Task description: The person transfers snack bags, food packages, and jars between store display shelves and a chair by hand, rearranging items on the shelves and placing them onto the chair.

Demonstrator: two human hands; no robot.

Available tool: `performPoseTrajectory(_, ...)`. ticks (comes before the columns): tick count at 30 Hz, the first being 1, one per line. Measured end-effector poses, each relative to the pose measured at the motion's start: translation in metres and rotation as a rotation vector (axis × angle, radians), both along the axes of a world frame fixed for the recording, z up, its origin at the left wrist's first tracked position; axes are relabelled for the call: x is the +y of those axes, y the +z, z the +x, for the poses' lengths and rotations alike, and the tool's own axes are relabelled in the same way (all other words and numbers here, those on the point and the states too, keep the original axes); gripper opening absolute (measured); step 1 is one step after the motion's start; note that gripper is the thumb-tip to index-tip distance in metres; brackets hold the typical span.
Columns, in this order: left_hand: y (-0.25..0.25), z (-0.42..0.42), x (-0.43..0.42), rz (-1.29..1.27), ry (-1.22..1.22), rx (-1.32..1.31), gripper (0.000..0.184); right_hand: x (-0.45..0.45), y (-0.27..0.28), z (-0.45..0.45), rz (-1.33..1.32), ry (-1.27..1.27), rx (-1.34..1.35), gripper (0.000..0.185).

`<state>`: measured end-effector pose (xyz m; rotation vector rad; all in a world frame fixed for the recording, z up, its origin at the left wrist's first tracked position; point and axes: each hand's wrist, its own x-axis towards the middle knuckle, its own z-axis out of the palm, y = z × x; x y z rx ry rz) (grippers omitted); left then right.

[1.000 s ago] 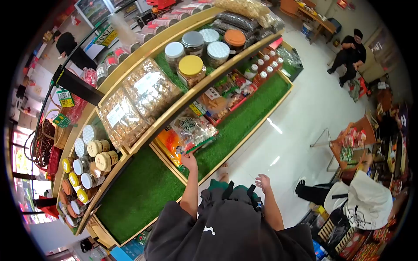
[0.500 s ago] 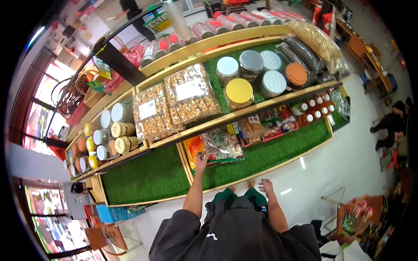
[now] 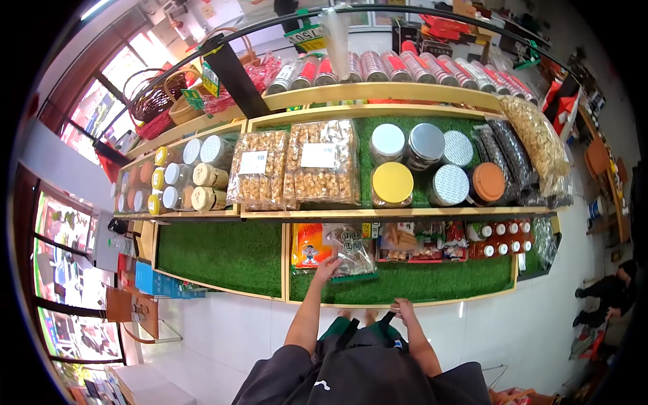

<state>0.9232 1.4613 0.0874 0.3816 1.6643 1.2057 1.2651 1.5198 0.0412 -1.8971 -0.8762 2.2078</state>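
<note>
My left hand (image 3: 328, 268) is at the lower shelf, its fingers on the near edge of a clear snack bag (image 3: 349, 251); whether they pinch it is too small to tell. Beside it lies an orange bag (image 3: 308, 246) with a cartoon figure. Both bags rest on the green turf (image 3: 405, 287) of the lower shelf. To the right is a red-edged tray (image 3: 422, 258) of packets. My right hand (image 3: 403, 309) is in front of the shelf's front edge, near a dark strap of my clothing, fingers partly curled. What it holds, if anything, is unclear.
The upper shelf (image 3: 405, 213) bears large bags of nut-like pieces (image 3: 322, 162), lidded jars (image 3: 393, 183) and dark bags (image 3: 509, 155). Red-capped bottles (image 3: 500, 248) stand at the lower right. A seated person (image 3: 607, 297) is at the far right. A brown chair (image 3: 135, 307) stands at left.
The view has swung left, so the shelves now lie level. My left hand has moved from the orange bag's side onto the clear bag. My right hand's fingers, spread before, are now curled.
</note>
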Motion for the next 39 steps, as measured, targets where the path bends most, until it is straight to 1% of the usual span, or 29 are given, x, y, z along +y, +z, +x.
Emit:
performPoseTrajectory(1,0.0,0.001,0.001,-0.052,-0.047,0.053,0.034,0.003,-0.005,-0.004,-0.014,0.008,0.033,0.036)
performPoseTrajectory(2,-0.001,0.006,0.002,-0.047,-0.035,0.052,0.034,0.006,-0.011,-0.008,0.013,0.051,0.075,0.036)
performPoseTrajectory(4,-0.008,0.017,0.002,0.077,0.18,-0.06,0.036,0.012,0.007,-0.022,-0.003,0.057,0.117,0.034)
performPoseTrajectory(5,-0.011,0.017,0.002,0.077,0.186,-0.06,0.036,0.017,0.015,-0.03,-0.003,0.063,0.117,0.034)
performPoseTrajectory(7,-0.014,0.016,-0.001,-0.011,0.033,0.166,0.041,0.021,0.019,-0.042,0.004,0.1,0.187,0.036)
performPoseTrajectory(9,-0.005,0.022,-0.005,0.036,0.068,0.143,0.043,0.026,0.028,-0.054,-0.03,0.098,0.191,0.04)
performPoseTrajectory(10,-0.008,0.022,-0.009,0.087,0.098,0.122,0.045,0.028,0.032,-0.061,-0.061,0.091,0.196,0.045)
performPoseTrajectory(11,-0.011,0.021,-0.014,0.085,0.104,0.124,0.045,0.029,0.037,-0.07,-0.063,0.096,0.197,0.045)
performPoseTrajectory(12,-0.034,0.018,-0.024,0.11,0.104,0.091,0.044,0.028,0.042,-0.078,-0.056,0.051,0.197,0.049)
performPoseTrajectory(13,-0.032,0.018,-0.029,0.136,0.104,0.058,0.044,0.028,0.042,-0.084,-0.049,0.005,0.197,0.053)
performPoseTrajectory(14,-0.029,0.019,-0.038,0.133,0.108,0.058,0.044,0.029,0.041,-0.09,-0.053,0.009,0.197,0.053)
performPoseTrajectory(16,0.035,0.033,-0.053,0.13,0.169,-0.371,0.042,0.026,0.029,-0.099,-0.07,0.031,0.305,0.059)
performPoseTrajectory(17,0.044,0.035,-0.062,0.102,0.155,-0.405,0.042,0.028,0.061,-0.104,-0.144,0.104,0.411,0.06)
performPoseTrajectory(18,0.045,0.035,-0.069,0.088,0.157,-0.415,0.042,0.024,0.031,-0.109,-0.074,0.107,0.469,0.063)
performPoseTrajectory(20,0.046,0.036,-0.087,-0.01,0.137,-0.389,0.04,0.015,0.031,-0.121,-0.016,0.214,0.436,0.062)
performPoseTrajectory(21,0.049,0.034,-0.093,-0.029,0.123,-0.452,0.042,0.011,0.046,-0.125,0.001,0.274,0.388,0.059)
performPoseTrajectory(22,0.047,0.035,-0.096,0.022,0.142,-0.521,0.045,0.009,0.062,-0.128,0.018,0.335,0.339,0.057)
performPoseTrajectory(24,0.022,0.03,-0.11,0.074,0.046,-0.562,0.046,0.005,0.061,-0.131,0.017,0.294,0.243,0.051)
performPoseTrajectory(26,0.06,0.032,-0.108,0.018,0.039,-0.595,0.047,0.001,0.046,-0.129,-0.012,0.331,0.342,0.051)
performPoseTrajectory(28,0.055,0.029,-0.113,0.035,0.05,-0.622,0.048,-0.005,0.052,-0.131,-0.048,0.301,0.298,0.05)
performPoseTrajectory(30,0.047,0.026,-0.119,-0.053,0.092,-0.685,0.046,-0.014,0.059,-0.131,-0.093,0.271,0.305,0.053)
performPoseTrajectory(31,0.028,0.024,-0.124,-0.054,0.113,-0.639,0.043,-0.018,0.062,-0.131,-0.011,0.285,0.171,0.058)
performPoseTrajectory(32,0.01,0.021,-0.126,-0.056,0.115,-0.645,0.043,-0.02,0.059,-0.131,-0.015,0.286,0.165,0.058)
performPoseTrajectory(33,-0.019,0.016,-0.132,0.019,0.13,-0.642,0.041,-0.022,0.042,-0.127,0.125,0.364,0.18,0.059)
performPoseTrajectory(34,-0.025,0.013,-0.133,0.094,0.146,-0.639,0.039,-0.025,0.056,-0.131,0.265,0.44,0.194,0.061)
performPoseTrajectory(35,-0.031,0.014,-0.134,0.126,0.199,-0.644,0.037,-0.026,0.073,-0.129,0.249,0.444,0.23,0.06)
performPoseTrajectory(36,-0.02,0.016,-0.132,0.119,0.201,-0.658,0.037,-0.029,0.081,-0.131,0.241,0.444,0.217,0.06)
performPoseTrajectory(38,0.005,0.019,-0.121,0.115,0.257,-0.895,0.038,-0.034,0.088,-0.128,0.273,0.429,0.203,0.061)
performPoseTrajectory(39,0.004,0.024,-0.118,0.154,0.273,-0.831,0.04,-0.037,0.09,-0.127,0.311,0.396,0.314,0.06)
